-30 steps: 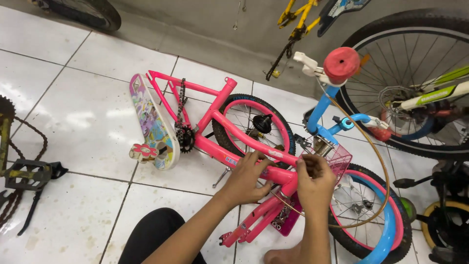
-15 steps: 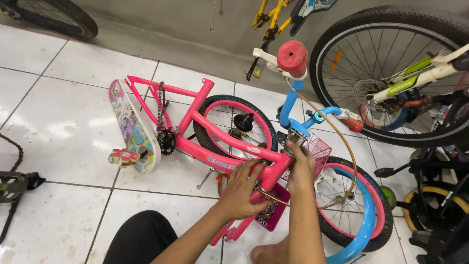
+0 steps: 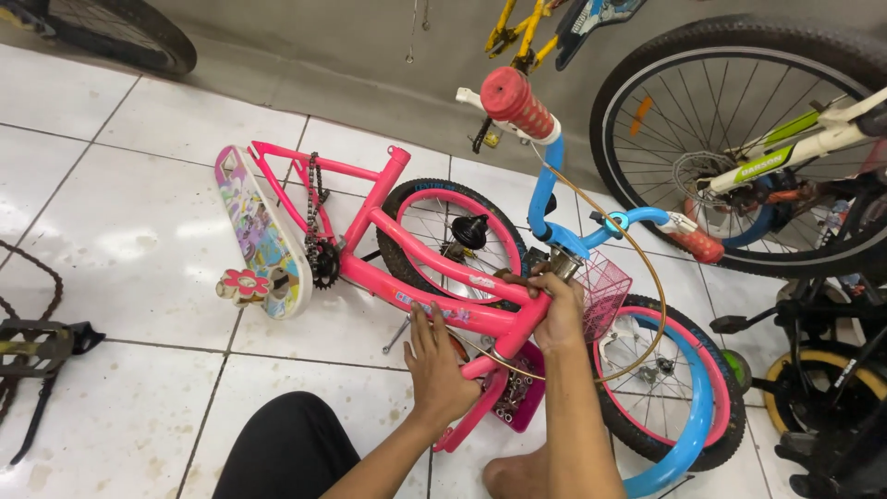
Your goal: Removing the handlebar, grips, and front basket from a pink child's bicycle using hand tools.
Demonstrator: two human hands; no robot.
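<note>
Pink frame lying on tiles. Left hand flat, fingers spread, steadying tube; right hand wrapped around headset. Best: brace frame firmly, turn squarely.

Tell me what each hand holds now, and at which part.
The right hand grips the pink bike frame at the head tube, below the blue handlebar. The left hand rests on the frame's lower tube, fingers extended, not closed.
</note>
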